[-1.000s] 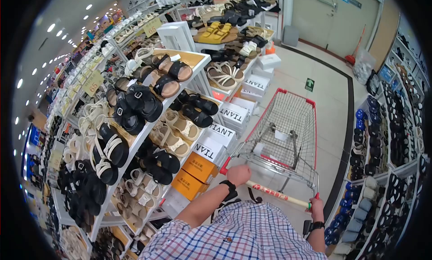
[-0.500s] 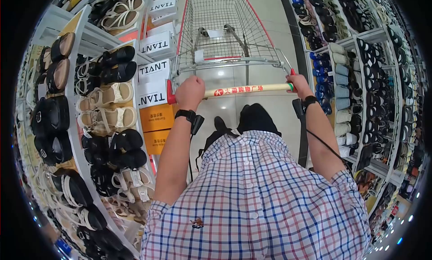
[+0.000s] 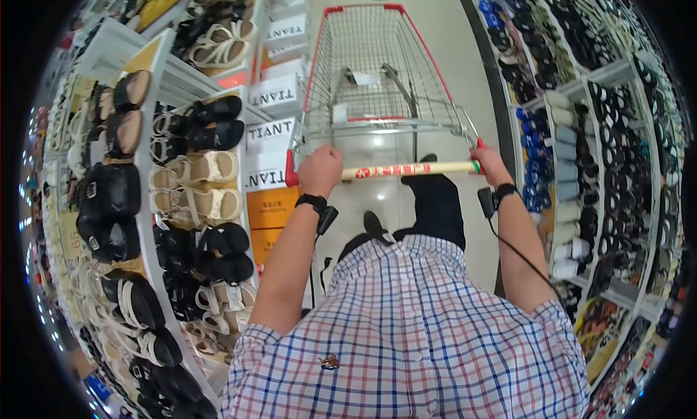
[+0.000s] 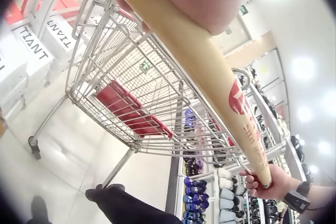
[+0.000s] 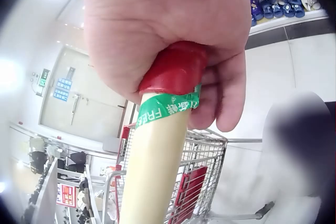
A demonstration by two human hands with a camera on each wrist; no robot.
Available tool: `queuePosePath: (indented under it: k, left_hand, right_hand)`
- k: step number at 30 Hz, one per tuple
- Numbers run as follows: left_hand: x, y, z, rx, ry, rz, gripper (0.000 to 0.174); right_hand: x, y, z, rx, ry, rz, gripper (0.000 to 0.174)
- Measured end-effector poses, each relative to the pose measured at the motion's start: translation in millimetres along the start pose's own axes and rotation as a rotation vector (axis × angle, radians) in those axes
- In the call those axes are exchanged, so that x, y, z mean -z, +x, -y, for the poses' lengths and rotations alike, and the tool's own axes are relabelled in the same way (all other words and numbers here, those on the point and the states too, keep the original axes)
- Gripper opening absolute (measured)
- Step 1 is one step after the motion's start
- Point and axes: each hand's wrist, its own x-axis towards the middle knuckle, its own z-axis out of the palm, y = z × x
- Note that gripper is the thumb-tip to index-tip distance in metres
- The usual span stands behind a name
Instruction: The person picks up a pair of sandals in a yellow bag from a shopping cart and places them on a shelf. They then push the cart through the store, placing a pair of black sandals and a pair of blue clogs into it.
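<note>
A metal shopping cart [image 3: 370, 63] with red trim stands in front of the person, its wire basket holding no goods. Its cream handle bar [image 3: 406, 170] carries red lettering. Near the bar's left end the left hand [image 3: 321, 170] grips it, knuckles up. Over at the right end the right hand [image 3: 492, 163] curls round the red end cap [image 5: 176, 69], beside a strip of green tape [image 5: 167, 107]. In the left wrist view the bar runs close past the camera, and the left hand's fingers are partly hidden behind it.
On the left, a tiered rack [image 3: 156, 63] bears many sandals, with white shoe boxes [image 3: 276, 92] and orange boxes [image 3: 272, 207] beside the cart. Shelves of shoes [image 3: 570, 172] line the right. Tiled floor [image 3: 435, 13] runs ahead, and a double door [image 5: 71, 98] shows farther off.
The head view has swung from the left-hand racks down to the cart and torso, then tipped slightly up. Both hands stay on the handle bar, and a leg has stepped forward.
</note>
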Motion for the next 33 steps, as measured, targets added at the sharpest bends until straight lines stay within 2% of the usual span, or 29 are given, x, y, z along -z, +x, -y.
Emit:
queuePosePath:
  k: [2,8,15,19,20,22,23,25,26,28,33]
  left_hand:
    - [2,5,5,0.015,0.001,-0.037,0.028]
    - [4,23,20,0.044,-0.003,-0.079,0.027]
    - [-8,12,20,0.028,-0.054,-0.128,0.026]
    - [-8,4,9,0.088,-0.089,-0.046,0.028]
    - [-4,3,7,0.138,-0.081,-0.076,0.028]
    - [-1,-4,-2,0.130,-0.136,-0.030,0.031]
    - [-1,-6,-3,0.185,-0.131,-0.049,0.031]
    - [-1,-4,-6,0.137,-0.128,0.007,0.032]
    - [-2,-1,-6,0.170,-0.130,-0.003,0.032]
    - [-3,-1,-7,0.168,-0.144,0.107,0.031]
    - [9,-5,-13,0.226,-0.171,0.093,0.032]
  right_hand:
    - [-12,-5,10,-0.063,0.032,-0.004,0.015]
    - [-32,-6,29,-0.063,0.043,0.036,0.015]
    - [-13,18,26,-0.092,0.153,0.188,0.028]
    - [-7,13,43,-0.051,0.144,0.207,0.030]
    - [-3,18,43,-0.057,0.072,0.254,0.024]
    - [2,26,46,-0.045,0.026,0.272,0.026]
    - [5,34,42,-0.064,0.036,0.279,0.027]
    - [7,34,50,-0.087,0.027,0.314,0.027]
    - [5,32,55,-0.083,0.042,0.306,0.026]
    - [5,25,57,-0.088,0.031,0.310,0.024]
    - [13,39,43,-0.090,0.011,0.327,0.026]
